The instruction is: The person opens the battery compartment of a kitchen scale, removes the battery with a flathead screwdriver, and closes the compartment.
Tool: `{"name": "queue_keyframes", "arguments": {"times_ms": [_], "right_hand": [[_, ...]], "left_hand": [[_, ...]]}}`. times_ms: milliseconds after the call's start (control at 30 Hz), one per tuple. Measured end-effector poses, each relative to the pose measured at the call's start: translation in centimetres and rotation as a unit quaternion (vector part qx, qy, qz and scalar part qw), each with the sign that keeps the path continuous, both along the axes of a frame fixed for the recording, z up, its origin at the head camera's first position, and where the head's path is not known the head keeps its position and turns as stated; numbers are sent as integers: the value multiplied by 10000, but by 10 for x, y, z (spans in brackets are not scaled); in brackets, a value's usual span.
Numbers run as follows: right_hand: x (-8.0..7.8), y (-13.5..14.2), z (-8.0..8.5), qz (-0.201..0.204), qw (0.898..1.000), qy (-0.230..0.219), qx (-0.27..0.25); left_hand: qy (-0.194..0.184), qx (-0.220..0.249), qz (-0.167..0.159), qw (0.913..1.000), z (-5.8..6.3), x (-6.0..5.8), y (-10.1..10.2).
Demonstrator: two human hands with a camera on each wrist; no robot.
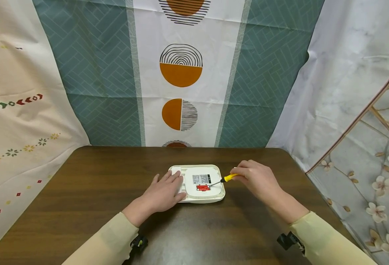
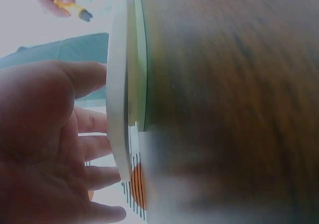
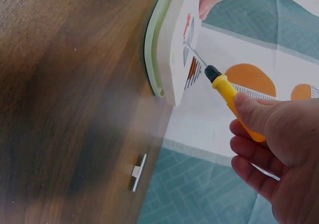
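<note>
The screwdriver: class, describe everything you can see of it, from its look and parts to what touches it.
The screwdriver has a yellow, plastic-looking handle, a black collar and a thin, metallic-looking shaft. The right hand grips the handle, covering part of it. The tool slants down to the left in the head view, over the white device, its tip beside the red, battery-like part. Whether the tip touches anything is too small to tell.
</note>
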State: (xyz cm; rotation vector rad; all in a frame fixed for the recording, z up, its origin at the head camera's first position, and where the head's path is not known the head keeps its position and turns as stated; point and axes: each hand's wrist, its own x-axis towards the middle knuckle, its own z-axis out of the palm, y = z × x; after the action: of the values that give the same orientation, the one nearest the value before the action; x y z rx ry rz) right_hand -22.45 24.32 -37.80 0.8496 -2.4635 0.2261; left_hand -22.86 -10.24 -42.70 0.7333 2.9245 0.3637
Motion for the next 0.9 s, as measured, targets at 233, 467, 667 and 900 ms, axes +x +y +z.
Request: {"name": "queue_keyframes", "arguments": {"times_ms": [233,467,667,900], "right_hand": [[-1,-5,-1,104,9998,66,156],[-2,-8,0,356,9977,457,348],[-4,-14,6,629,9929,779,644],[-8,-18,7,551,9948,584,628]], "left_hand": [[23,-40,-20,10000,0,0,0],[27,30,-85,10000,2,2,0],[35,81,-145,9999,4,1,-1],[24,150,-185,9997,3,0,-1]]}}
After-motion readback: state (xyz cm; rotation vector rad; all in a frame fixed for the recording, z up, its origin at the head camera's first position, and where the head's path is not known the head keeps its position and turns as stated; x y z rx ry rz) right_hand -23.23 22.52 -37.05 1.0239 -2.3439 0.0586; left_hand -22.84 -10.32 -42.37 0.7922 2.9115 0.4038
